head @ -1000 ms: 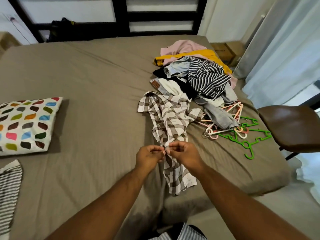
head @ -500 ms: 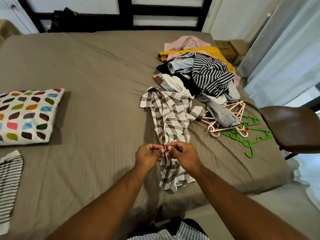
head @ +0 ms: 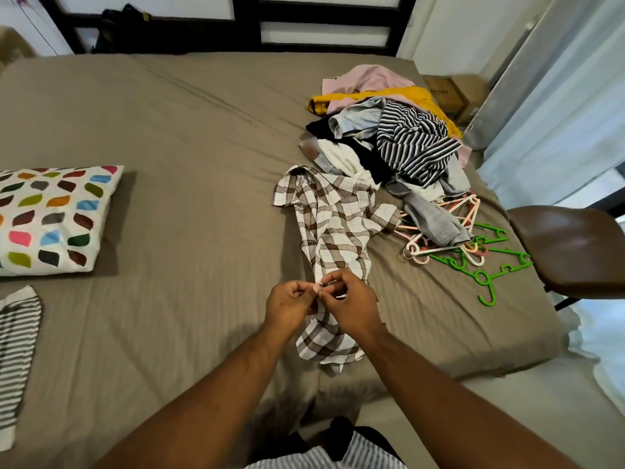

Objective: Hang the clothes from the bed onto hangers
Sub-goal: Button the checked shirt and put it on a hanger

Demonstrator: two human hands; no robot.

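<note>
Bed (head: 186,157), brown sheet. Plaid shirt (head: 333,228) lies lengthwise near the bed's right-hand half, collar towards the headboard, hem at the near edge.

Left hand (head: 291,304) and right hand (head: 351,304) meet over the shirt's lower front, knuckles close together. Both have fingers curled and pinch the shirt's front edge between thumb and fingertips. No button or buttonhole can be made out at the pinch.

Step in hand, as judged: preparing the shirt's front, probably working a button on the placket, before it goes on a hanger. No hanger is in either hand or in the shirt.

Next move calls for: freeing 1 hand, reaching right to the hanger heap, and pulling 1 hanger out. Pale pink hangers (head: 470,207) are partly under the grey garment at the foot of the clothes pile (head: 406,143) and interlocked; green hangers (head: 482,275) lie nearer the bed's edge and look easier to lift out. The shirt's collar end is bunched and would need opening to take the hanger's shoulders.

Clothes pile sits just beyond the shirt's collar, touching it. Many garments are not yet hung.

Containers: only 1 seen, a cardboard box (head: 449,93) on the floor past the bed's far right corner; contents cannot be seen. Clothes and hangers lie loose on the sheet, in no basket.
</note>
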